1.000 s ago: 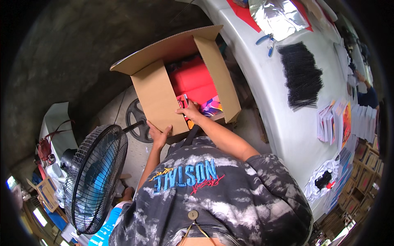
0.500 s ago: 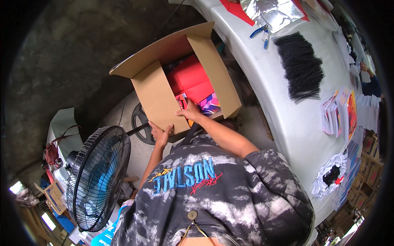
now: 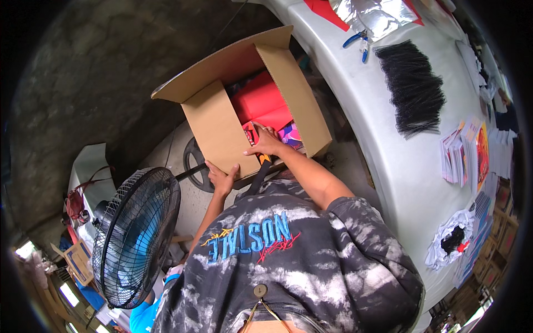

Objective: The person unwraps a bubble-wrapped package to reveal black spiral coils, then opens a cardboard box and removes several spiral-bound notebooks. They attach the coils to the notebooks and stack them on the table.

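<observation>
An open cardboard box [image 3: 209, 130] stands tilted in front of me with its flaps raised. Inside lie red sheets or covers [image 3: 261, 102] and colourful printed booklets [image 3: 290, 135]. My left hand [image 3: 222, 178] grips the box at its near left flap, thumb and fingers resting on the cardboard. Reaching over the near edge, my right hand [image 3: 266, 143] has its fingers on the printed booklets, the thumb stretched apart toward the flap. Its fingertips are partly hidden among the booklets.
A black standing fan [image 3: 136, 238] is close on my left. To the right runs a table with a pale cover [image 3: 361, 111], bearing blue-handled pliers [image 3: 358, 41], black wire coils [image 3: 411, 89], booklet stacks [image 3: 463, 155] and a white crumpled bundle [image 3: 452, 238].
My right hand's fingers have shifted slightly deeper over the booklets and bent more. My left hand stays on the flap. The whole view has shifted a little.
</observation>
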`<action>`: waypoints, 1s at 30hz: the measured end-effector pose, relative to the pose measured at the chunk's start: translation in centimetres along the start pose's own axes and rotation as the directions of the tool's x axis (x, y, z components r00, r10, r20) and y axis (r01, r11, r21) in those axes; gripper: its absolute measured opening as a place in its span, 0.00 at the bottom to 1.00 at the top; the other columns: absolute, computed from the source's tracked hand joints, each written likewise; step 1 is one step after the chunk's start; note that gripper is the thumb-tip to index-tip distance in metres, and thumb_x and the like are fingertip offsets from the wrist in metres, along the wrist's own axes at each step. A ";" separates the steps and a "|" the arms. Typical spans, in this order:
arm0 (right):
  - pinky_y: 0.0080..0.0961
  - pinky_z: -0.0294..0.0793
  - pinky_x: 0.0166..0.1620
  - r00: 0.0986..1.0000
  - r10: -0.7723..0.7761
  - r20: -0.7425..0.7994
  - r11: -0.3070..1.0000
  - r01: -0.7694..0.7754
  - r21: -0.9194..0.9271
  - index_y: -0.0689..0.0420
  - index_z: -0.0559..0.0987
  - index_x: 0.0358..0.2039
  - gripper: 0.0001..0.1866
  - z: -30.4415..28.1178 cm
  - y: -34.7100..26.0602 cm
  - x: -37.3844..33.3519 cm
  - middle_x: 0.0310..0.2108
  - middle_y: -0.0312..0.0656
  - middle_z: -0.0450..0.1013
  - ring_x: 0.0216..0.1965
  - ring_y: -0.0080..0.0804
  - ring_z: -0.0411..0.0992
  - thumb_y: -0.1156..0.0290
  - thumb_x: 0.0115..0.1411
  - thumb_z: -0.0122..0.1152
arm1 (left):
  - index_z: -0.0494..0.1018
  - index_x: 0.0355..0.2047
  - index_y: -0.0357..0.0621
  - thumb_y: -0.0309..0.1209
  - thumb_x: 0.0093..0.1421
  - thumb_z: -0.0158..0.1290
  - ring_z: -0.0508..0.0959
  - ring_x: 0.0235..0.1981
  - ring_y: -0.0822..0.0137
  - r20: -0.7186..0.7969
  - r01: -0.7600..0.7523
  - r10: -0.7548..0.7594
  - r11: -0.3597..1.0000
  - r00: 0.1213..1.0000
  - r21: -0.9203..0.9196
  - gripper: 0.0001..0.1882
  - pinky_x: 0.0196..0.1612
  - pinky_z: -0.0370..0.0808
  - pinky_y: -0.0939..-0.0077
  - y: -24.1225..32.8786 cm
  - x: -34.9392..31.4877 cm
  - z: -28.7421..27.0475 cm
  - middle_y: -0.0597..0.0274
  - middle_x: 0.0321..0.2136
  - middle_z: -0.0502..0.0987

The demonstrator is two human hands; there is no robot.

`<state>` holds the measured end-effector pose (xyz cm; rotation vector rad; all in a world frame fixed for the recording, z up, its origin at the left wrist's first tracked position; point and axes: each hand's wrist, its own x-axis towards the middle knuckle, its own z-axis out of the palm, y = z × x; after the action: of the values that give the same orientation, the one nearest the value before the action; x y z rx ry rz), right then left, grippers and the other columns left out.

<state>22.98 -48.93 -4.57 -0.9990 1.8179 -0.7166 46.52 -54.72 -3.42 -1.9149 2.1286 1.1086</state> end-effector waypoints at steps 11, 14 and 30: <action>0.43 0.46 0.63 0.999 0.004 0.049 1.000 -0.003 -0.011 0.57 0.51 0.63 0.64 -0.3 -0.6 0.0 0.59 0.58 0.54 0.61 0.52 0.50 0.45 0.29 0.74 | 0.21 0.63 0.38 0.60 0.44 0.59 0.45 0.62 0.38 0.013 -0.048 0.050 0.996 0.999 -0.077 0.69 0.64 0.46 0.54 -0.4 0.1 -0.3 0.26 0.59 0.41; 0.38 0.52 0.62 0.991 -0.126 -0.055 0.903 0.137 0.408 0.61 0.51 0.62 0.60 1.3 -0.5 -1.2 0.57 0.55 0.57 0.59 0.49 0.54 0.53 0.32 0.75 | 0.21 0.63 0.38 0.59 0.45 0.59 0.46 0.62 0.39 0.010 -0.109 0.111 0.986 0.994 -0.124 0.68 0.64 0.46 0.55 -1.4 0.5 -0.2 0.27 0.59 0.42; 0.29 0.67 0.50 0.988 0.153 -0.007 0.789 -0.118 0.603 0.67 0.67 0.49 0.43 1.2 -2.4 -1.9 0.41 0.48 0.71 0.45 0.35 0.70 0.58 0.36 0.77 | 0.32 0.65 0.41 0.50 0.52 0.57 0.57 0.59 0.47 -0.017 -0.162 0.167 0.918 0.986 -0.361 0.55 0.62 0.54 0.60 -0.9 1.1 -1.2 0.36 0.59 0.52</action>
<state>25.35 -48.60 -2.33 -0.4191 1.5242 -1.1471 47.60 -56.27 -3.49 -1.8748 2.2397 1.6452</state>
